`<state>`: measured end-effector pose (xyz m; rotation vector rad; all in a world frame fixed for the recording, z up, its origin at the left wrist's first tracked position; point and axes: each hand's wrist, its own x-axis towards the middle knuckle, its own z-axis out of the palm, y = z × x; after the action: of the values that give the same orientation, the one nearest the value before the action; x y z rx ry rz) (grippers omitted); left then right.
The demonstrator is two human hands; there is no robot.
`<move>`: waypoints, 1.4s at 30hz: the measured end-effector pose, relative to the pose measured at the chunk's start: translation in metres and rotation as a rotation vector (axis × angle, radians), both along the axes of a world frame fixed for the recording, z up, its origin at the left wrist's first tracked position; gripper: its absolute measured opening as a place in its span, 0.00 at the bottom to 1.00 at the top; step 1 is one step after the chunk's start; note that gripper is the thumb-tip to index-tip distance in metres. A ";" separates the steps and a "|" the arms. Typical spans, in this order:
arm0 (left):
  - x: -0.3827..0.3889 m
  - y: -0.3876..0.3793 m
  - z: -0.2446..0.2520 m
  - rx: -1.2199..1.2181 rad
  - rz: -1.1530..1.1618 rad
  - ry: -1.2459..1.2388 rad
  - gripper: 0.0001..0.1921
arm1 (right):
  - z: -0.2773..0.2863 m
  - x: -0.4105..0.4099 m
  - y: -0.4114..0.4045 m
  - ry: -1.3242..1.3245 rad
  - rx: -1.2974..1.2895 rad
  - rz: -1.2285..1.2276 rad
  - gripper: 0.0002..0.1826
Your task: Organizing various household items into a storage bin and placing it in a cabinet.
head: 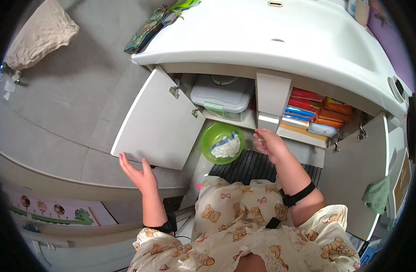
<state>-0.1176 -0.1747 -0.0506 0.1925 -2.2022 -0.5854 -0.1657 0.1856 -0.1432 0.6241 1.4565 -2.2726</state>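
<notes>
My left hand (pixel 138 172) is at the lower edge of the white left cabinet door (pixel 160 125), fingers apart and holding nothing; whether it touches the door I cannot tell. My right hand (pixel 269 144) is empty, its fingers spread, in front of the cabinet's middle panel (pixel 273 93). Between the hands a green plastic basin (pixel 208 144) stands on the floor with a white and blue cloth (pixel 226 148) in it. Inside the left compartment sits a lidded plastic storage box (pixel 225 91). The right compartment holds stacked red packs (pixel 304 99), blue packs (pixel 300 112) and orange packs (pixel 333 114).
Above the cabinet is a white washbasin (pixel 296 40), with a patterned cloth (pixel 146 35) at its left end. The right cabinet door (pixel 357 170) stands open, a green cloth (pixel 376 195) hanging near its edge. A dark striped mat (pixel 247 165) lies before me. A beige cloth (pixel 43 34) hangs upper left.
</notes>
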 end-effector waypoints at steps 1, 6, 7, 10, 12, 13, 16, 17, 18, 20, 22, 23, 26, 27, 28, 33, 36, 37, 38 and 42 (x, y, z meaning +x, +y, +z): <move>-0.004 -0.004 0.004 -0.034 0.084 -0.053 0.30 | 0.005 0.005 0.002 0.017 0.006 -0.006 0.12; -0.015 0.012 0.018 -0.029 0.319 -0.179 0.38 | 0.013 0.030 0.014 0.042 0.025 -0.017 0.12; -0.014 0.011 0.020 -0.031 0.314 -0.178 0.38 | 0.014 0.035 0.017 0.048 0.034 -0.013 0.12; -0.014 -0.015 0.018 -0.108 0.419 -0.117 0.38 | 0.022 0.050 0.020 0.055 0.069 -0.005 0.13; -0.015 -0.034 0.021 0.087 0.250 -0.163 0.35 | 0.023 0.059 0.023 0.041 0.079 -0.004 0.13; -0.014 -0.036 0.026 0.100 0.265 -0.166 0.35 | 0.024 0.061 0.024 0.034 0.082 -0.007 0.13; -0.011 -0.041 0.033 0.238 0.209 -0.087 0.26 | 0.034 0.073 0.021 0.029 0.105 0.011 0.12; -0.008 -0.043 0.033 0.246 0.218 -0.055 0.23 | 0.038 0.079 0.019 0.028 0.118 0.042 0.12; -0.006 -0.043 0.030 0.307 0.166 0.033 0.19 | 0.045 0.084 0.018 0.044 0.122 0.038 0.12; 0.003 -0.026 0.030 0.289 0.185 -0.010 0.16 | 0.053 0.090 0.016 0.069 0.136 0.017 0.11; 0.013 0.000 0.030 0.308 0.140 -0.039 0.14 | 0.050 0.093 0.014 0.082 0.159 0.026 0.11; 0.019 0.010 0.031 0.332 0.096 -0.038 0.14 | 0.049 0.095 0.013 0.091 0.169 0.032 0.11; 0.032 0.040 0.033 0.366 -0.104 -0.082 0.16 | 0.054 0.104 -0.002 0.155 0.202 0.062 0.13; 0.033 0.057 0.036 0.374 -0.180 -0.120 0.17 | 0.053 0.107 -0.007 0.186 0.234 0.092 0.13; 0.036 0.069 0.042 0.326 -0.249 -0.119 0.18 | 0.058 0.110 -0.014 0.245 0.280 0.156 0.16; 0.025 0.103 0.049 0.245 -0.394 -0.124 0.16 | 0.060 0.117 -0.041 0.442 0.329 0.250 0.18; 0.016 0.112 0.044 0.249 -0.453 -0.078 0.14 | 0.067 0.131 -0.029 0.469 0.357 0.215 0.18; 0.017 0.113 0.043 0.249 -0.477 -0.036 0.14 | 0.072 0.140 -0.021 0.498 0.389 0.193 0.17; 0.021 0.112 0.043 0.264 -0.475 -0.083 0.14 | 0.078 0.150 -0.013 0.524 0.428 0.166 0.17; 0.021 0.096 0.026 0.279 -0.489 -0.035 0.14 | 0.129 0.204 0.006 0.564 0.569 0.112 0.17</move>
<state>-0.0968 -0.0789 -0.0249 -0.2024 -2.1992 -1.1665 0.0378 0.1917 -0.0141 0.0163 2.3737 -2.0249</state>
